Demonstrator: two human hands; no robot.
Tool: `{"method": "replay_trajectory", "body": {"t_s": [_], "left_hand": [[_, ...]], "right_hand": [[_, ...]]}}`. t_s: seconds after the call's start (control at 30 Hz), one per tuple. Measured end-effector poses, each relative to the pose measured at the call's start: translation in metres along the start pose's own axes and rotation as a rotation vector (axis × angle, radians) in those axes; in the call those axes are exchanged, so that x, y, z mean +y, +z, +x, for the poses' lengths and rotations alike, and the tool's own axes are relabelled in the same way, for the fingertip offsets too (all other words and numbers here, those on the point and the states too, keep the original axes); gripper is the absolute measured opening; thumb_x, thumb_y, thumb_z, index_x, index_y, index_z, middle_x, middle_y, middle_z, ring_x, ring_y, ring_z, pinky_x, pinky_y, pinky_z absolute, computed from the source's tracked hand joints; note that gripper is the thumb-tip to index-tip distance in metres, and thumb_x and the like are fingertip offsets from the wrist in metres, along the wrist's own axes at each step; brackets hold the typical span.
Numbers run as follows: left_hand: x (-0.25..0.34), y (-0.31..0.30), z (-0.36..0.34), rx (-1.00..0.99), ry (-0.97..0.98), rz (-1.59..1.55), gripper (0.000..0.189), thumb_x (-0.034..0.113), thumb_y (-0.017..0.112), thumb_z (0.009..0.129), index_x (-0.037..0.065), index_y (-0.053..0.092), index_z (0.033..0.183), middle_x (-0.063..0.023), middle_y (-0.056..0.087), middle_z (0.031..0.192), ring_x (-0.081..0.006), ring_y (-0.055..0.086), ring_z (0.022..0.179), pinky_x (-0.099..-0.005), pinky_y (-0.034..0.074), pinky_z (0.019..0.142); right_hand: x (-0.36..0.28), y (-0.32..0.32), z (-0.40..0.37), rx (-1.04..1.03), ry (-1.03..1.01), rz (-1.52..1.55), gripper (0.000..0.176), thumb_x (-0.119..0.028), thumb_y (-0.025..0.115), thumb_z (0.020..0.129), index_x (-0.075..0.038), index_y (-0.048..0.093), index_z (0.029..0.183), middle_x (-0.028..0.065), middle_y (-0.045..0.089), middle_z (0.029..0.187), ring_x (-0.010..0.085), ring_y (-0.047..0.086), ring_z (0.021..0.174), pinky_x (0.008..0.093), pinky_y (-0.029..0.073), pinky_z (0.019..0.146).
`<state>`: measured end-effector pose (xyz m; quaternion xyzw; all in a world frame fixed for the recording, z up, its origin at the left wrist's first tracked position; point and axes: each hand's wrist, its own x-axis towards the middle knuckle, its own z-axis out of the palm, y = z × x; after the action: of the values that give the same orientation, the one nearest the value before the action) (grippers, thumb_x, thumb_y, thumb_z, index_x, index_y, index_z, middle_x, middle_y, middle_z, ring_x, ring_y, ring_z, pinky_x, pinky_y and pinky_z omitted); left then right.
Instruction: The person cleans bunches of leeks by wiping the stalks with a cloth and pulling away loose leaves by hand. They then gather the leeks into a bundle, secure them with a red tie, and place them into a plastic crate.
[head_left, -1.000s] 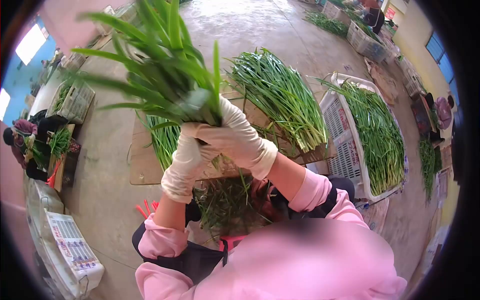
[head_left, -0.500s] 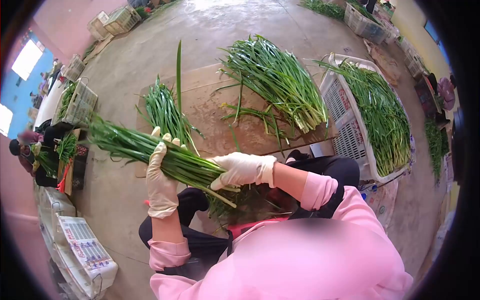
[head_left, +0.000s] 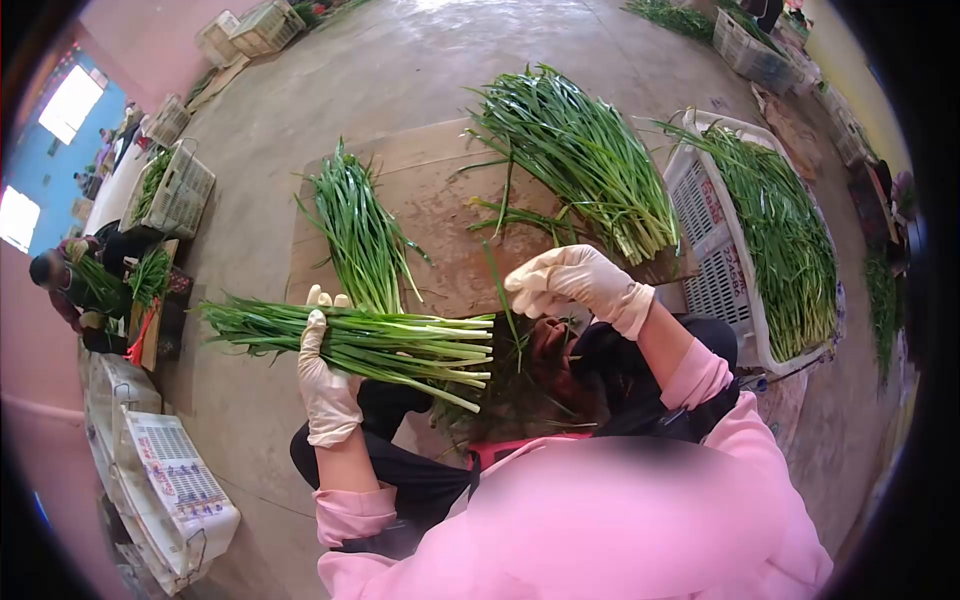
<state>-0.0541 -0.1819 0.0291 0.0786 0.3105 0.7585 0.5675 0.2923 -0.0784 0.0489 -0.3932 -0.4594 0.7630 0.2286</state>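
Concrete floor [head_left: 400, 70] around you: your left hand [head_left: 322, 385] clasps the bunch [head_left: 410, 345] lying crosswise, cut ends toward your empty, half-curled right hand [head_left: 572, 283].

One wide-angle camera on the person's head looks forward and down, close above the left hand [head_left: 322, 385] and right hand [head_left: 570, 282], with the board [head_left: 440, 215] and floor [head_left: 400, 70] beyond.
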Motion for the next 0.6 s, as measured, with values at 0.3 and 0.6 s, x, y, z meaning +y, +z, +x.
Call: {"method": "replay_trajectory", "body": {"t_s": [0.3, 0.6], "left_hand": [[0.004, -0.009, -0.002, -0.203, 0.026, -0.208, 0.043, 0.011, 0.056, 0.102, 0.006, 0.05, 0.144, -0.0078, 0.064, 0.131, -0.019, 0.06, 0.122, -0.0414, 0.043, 0.113], [0.015, -0.025, -0.001, -0.127, 0.206, -0.135, 0.05, 0.015, 0.055, 0.102, 0.011, 0.043, 0.15, -0.0056, 0.066, 0.127, -0.0164, 0.062, 0.116, -0.0387, 0.047, 0.108]], "right_hand": [[0.023, 0.023, -0.005, -0.311, -0.016, 0.183, 0.072, -0.011, 0.077, 0.085, -0.002, 0.044, 0.149, 0.0095, 0.056, 0.136, 0.0143, 0.057, 0.117, 0.0299, 0.045, 0.103], [0.015, 0.056, -0.013, -0.391, -0.011, 0.079, 0.027, -0.022, 0.072, 0.092, 0.003, 0.077, 0.101, 0.0089, 0.073, 0.077, 0.0067, 0.05, 0.056, 0.022, 0.037, 0.053]]}}
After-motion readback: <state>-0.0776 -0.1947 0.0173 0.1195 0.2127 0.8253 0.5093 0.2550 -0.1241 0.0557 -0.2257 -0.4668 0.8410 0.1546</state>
